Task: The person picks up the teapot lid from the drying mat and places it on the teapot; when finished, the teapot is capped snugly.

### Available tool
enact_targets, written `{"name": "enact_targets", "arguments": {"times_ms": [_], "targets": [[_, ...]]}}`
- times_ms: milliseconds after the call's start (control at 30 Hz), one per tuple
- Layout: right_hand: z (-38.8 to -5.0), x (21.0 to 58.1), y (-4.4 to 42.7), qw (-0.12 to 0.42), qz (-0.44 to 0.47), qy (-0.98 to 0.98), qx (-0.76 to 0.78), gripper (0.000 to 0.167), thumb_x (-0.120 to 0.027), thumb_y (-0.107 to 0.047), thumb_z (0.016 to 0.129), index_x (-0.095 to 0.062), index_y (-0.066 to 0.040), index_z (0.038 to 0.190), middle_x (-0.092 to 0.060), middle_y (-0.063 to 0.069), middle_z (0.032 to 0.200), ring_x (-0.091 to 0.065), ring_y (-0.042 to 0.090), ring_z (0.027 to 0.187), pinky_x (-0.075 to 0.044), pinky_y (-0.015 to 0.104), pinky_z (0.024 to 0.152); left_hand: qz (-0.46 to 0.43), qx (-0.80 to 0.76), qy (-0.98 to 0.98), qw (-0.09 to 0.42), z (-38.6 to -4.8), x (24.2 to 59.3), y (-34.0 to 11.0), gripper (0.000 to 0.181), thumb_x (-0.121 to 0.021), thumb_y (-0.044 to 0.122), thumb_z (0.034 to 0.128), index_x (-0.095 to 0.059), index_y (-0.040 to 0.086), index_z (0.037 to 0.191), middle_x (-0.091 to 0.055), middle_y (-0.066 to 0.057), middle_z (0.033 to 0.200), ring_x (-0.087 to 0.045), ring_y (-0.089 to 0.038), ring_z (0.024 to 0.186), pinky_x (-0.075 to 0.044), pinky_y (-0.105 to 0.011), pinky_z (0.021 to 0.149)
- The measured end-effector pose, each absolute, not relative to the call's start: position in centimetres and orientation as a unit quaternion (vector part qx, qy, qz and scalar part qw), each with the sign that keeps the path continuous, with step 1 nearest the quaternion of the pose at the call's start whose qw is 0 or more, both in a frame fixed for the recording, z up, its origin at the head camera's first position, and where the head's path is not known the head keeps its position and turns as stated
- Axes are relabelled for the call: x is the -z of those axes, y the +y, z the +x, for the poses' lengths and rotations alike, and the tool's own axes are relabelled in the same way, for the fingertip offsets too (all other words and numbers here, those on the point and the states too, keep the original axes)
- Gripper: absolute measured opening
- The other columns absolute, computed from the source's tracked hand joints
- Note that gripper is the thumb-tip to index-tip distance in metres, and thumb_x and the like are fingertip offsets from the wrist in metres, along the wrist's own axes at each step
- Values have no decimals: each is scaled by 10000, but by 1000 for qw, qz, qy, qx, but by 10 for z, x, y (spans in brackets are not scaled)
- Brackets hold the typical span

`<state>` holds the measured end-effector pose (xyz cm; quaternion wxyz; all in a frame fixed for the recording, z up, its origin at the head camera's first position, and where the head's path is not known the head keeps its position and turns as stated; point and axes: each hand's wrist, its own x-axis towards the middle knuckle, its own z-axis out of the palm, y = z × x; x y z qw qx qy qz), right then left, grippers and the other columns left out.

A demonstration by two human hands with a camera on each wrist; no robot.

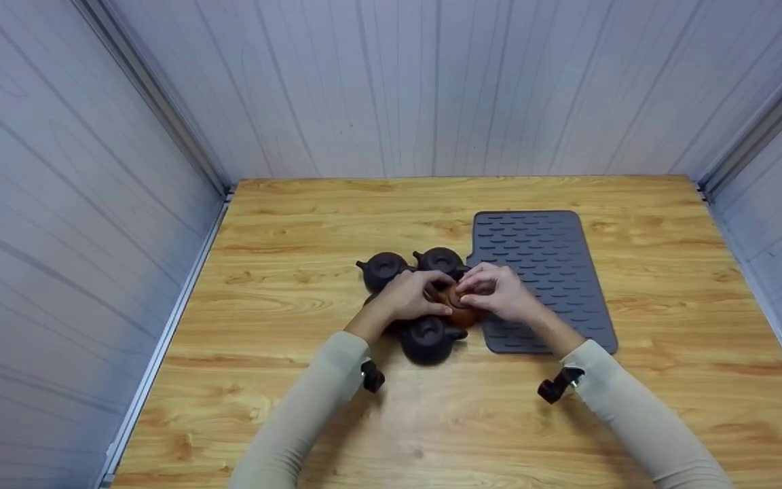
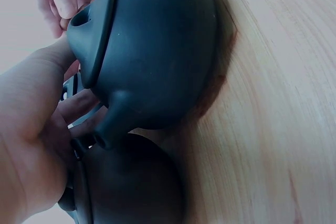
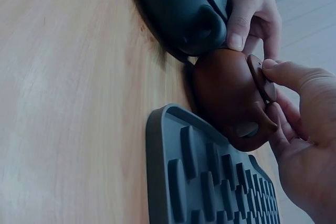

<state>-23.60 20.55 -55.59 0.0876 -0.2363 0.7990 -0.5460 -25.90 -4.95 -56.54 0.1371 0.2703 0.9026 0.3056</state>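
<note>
A brown clay teapot (image 3: 223, 82) stands among dark teapots, its handle toward the grey mat. My left hand (image 1: 415, 295) reaches over the dark pots and grips the brown teapot's body, with the thumb on the near side and the fingers on the far side. My right hand (image 1: 503, 293) pinches the brown teapot's lid (image 3: 261, 78) between thumb and fingers. The lid sits tilted at the opening, a thin gap showing along its edge. Closest to my left wrist is a dark teapot (image 2: 157, 45) with its lid on. The brown pot's spout is hidden.
Two more dark teapots (image 1: 383, 266) stand behind my left hand, and another is partly covered by it. A grey ridged mat (image 1: 533, 244) lies to the right, its left edge close to the brown teapot. White panel walls (image 1: 398, 88) enclose the wooden table (image 1: 282, 231).
</note>
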Motion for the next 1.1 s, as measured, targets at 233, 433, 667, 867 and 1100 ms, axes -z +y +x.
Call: {"name": "enact_targets", "arguments": {"times_ms": [233,433,667,867,1100], "targets": [[-235,558,207,85,-230,802,544,182,-860,-14,973,-862,26,1151,-720,279,1239,-669,-7,1062,-575,145,924,275,-309,900,136,-255,559,-49,533,-900,435,972,-748,248,1448,-878,-34,1234,-834,-195,1145,-629,-393,1033],[-235,559,207,88,-229,803,544,196,-851,-14,983,-858,25,1174,-692,274,1230,-663,39,1071,-572,133,913,262,-314,900,153,-254,553,-47,548,-902,407,976,-733,254,1475,-870,-49,1267,-826,-210,1184,-621,-414,1083],[-234,560,207,90,-230,805,540,197,-839,-16,994,-848,29,1184,-682,266,1227,-683,118,1066,-571,143,906,260,-318,898,159,-256,555,-47,550,-900,404,979,-729,254,1479,-861,-39,1290,-817,-223,1205,-611,-439,1104],[-235,560,206,97,-229,808,535,216,-837,-48,1007,-846,7,1216,-679,260,1232,-702,194,1077,-571,156,908,263,-296,905,155,-259,559,-49,558,-896,434,978,-724,272,1484,-861,-28,1279,-815,-202,1189,-624,-411,1063],[-234,550,211,113,-249,815,511,266,-821,-91,1032,-830,-37,1292,-727,231,1295,-701,240,1140,-571,180,895,264,-280,910,156,-269,569,-57,567,-888,502,969,-735,290,1472,-855,-1,1300,-801,-185,1218,-611,-412,1098]]}}
